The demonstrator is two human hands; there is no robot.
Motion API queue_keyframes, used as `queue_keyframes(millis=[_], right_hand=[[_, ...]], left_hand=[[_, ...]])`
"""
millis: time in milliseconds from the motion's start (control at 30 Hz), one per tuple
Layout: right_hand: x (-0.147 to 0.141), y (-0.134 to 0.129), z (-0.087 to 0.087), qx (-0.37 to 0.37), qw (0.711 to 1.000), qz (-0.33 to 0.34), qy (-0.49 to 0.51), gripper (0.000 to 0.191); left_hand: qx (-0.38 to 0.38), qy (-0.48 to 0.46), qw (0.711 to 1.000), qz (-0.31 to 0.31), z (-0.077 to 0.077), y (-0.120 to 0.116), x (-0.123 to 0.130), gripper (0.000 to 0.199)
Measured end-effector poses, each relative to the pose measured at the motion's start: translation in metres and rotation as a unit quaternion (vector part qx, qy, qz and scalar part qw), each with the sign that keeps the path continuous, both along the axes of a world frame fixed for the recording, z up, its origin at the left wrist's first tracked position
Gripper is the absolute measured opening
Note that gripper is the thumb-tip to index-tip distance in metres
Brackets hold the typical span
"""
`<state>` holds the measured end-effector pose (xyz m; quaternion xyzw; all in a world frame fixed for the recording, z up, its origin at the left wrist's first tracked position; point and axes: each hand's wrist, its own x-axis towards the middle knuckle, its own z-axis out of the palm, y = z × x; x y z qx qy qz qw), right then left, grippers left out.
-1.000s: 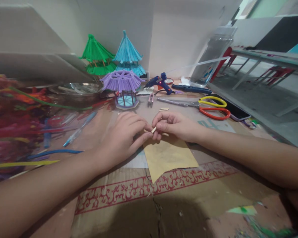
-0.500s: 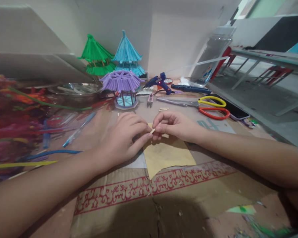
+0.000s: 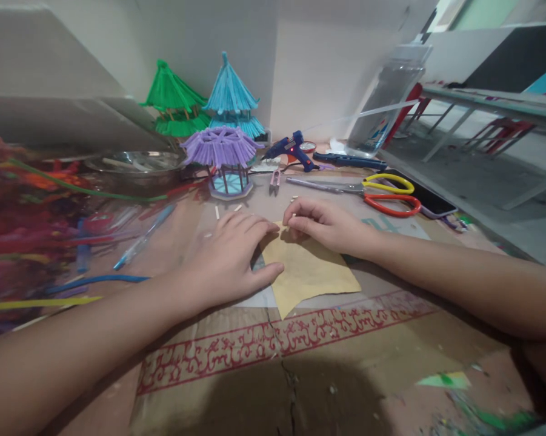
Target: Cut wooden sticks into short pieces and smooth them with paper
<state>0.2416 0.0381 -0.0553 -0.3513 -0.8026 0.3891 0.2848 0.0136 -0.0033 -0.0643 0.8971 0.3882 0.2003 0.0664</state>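
My left hand (image 3: 245, 251) is open, thumb and fingers apart, over the left edge of a yellow sheet (image 3: 313, 272) that looks like sandpaper. Nothing shows between its fingers. At the sheet's far edge my right hand (image 3: 316, 224) is closed, thumb against curled fingertips; whatever it pinches is too small or hidden to make out. Short pale sticks (image 3: 217, 212) lie just beyond my left fingers. Behind the hands stands a small purple-roofed pavilion (image 3: 222, 148) made of fuzzy stems, beside pink thread snips (image 3: 275, 181).
A green pavilion (image 3: 173, 97) and a blue pavilion (image 3: 231, 91) stand at the back. To the right are a glue gun (image 3: 293, 150), scissors (image 3: 386, 194), a phone (image 3: 429, 201) and a plastic bottle (image 3: 379, 109). A metal bowl (image 3: 136, 175) and colourful stems (image 3: 27, 230) fill the left.
The small pale stick between my hands is no longer visible there. My left thumb and fingers have spread apart, and my right hand has drawn slightly away. The yellow sheet has shifted slightly.
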Motion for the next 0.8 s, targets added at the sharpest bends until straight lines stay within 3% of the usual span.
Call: queue_keyframes(millis=[100,300,467,567,633,800], right_hand=[[0.001,-0.008,0.006,0.028,0.998,0.024,-0.044,0.01],[-0.002,-0.016,0.006,0.181,0.966,0.131,-0.127,0.016],[-0.002,-0.004,-0.001,0.295,0.935,0.091,-0.176,0.018],[-0.001,-0.008,-0.001,0.354,0.907,0.138,-0.18,0.02],[-0.002,-0.012,0.0,0.35,0.907,0.159,-0.171,0.022],[-0.004,-0.017,0.003,0.19,0.962,0.158,-0.114,0.018]], left_hand=[[-0.002,0.002,1.0,0.007,0.0,0.001,0.0,0.046],[0.004,-0.002,1.0,0.003,-0.001,0.002,0.0,0.049],[0.001,0.011,1.0,0.008,-0.001,0.002,0.001,0.048],[0.002,0.01,1.0,0.004,-0.002,0.003,0.001,0.048],[0.006,0.004,1.0,0.001,-0.002,0.004,0.0,0.048],[0.0,-0.01,1.0,-0.005,-0.003,0.003,0.0,0.042]])
